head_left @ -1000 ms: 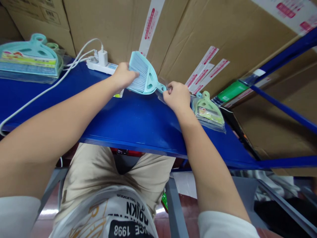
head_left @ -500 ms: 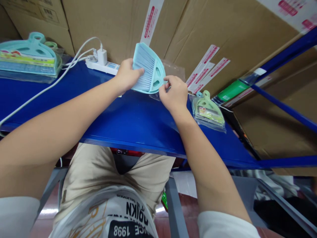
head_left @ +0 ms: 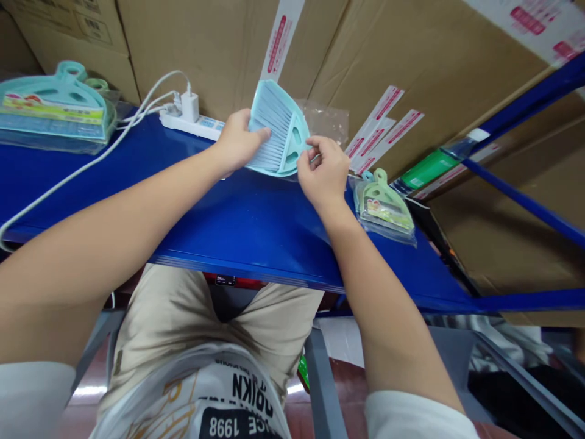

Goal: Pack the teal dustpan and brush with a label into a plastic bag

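A light-blue hand brush lies nested in a matching small dustpan, raised above the blue shelf with its bristles facing me. Gripping the pan's left edge, my left hand has its thumb across the bristles. My right hand is closed, thumb and fingertips pinching the handle end on the right; the fingers cover most of that end. Behind the right hand, a clear plastic bag is partly visible.
Bagged dustpan sets lie at both sides: a larger blue one left, a small green one right. A white power strip with cables sits at the back. A green-labelled bottle leans near the blue frame. Cardboard boxes stand behind.
The brush and dustpan have shifted slightly to the right along with both hands. More of the clear bag shows behind the right hand. The grip of each hand looks the same.
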The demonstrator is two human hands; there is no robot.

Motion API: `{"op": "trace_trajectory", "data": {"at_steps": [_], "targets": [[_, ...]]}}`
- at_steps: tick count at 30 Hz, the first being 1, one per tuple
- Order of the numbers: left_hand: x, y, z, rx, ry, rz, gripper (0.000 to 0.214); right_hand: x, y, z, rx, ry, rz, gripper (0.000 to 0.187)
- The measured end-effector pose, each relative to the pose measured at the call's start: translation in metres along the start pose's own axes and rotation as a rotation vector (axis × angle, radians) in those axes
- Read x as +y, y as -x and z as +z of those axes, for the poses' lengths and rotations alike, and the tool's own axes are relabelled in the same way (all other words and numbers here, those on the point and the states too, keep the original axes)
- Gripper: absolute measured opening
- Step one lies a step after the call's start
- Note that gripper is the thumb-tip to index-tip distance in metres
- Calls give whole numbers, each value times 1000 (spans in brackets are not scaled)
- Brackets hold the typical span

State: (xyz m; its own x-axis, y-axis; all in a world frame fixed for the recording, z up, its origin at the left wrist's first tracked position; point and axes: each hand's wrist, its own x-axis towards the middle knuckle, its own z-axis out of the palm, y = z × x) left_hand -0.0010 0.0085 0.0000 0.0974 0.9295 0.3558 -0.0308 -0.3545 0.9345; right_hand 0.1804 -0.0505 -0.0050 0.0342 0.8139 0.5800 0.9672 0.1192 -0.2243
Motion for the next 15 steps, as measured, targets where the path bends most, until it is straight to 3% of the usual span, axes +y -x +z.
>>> {"op": "trace_trajectory", "data": {"at_steps": [7,15], "targets": [[-3,-5,1,57,40,-66,20,-18,7,-2,-23,18,-33,42],[5,-1,4,71,-6,-85,20,-15,6,-1,-9,-14,-50,41]]}}
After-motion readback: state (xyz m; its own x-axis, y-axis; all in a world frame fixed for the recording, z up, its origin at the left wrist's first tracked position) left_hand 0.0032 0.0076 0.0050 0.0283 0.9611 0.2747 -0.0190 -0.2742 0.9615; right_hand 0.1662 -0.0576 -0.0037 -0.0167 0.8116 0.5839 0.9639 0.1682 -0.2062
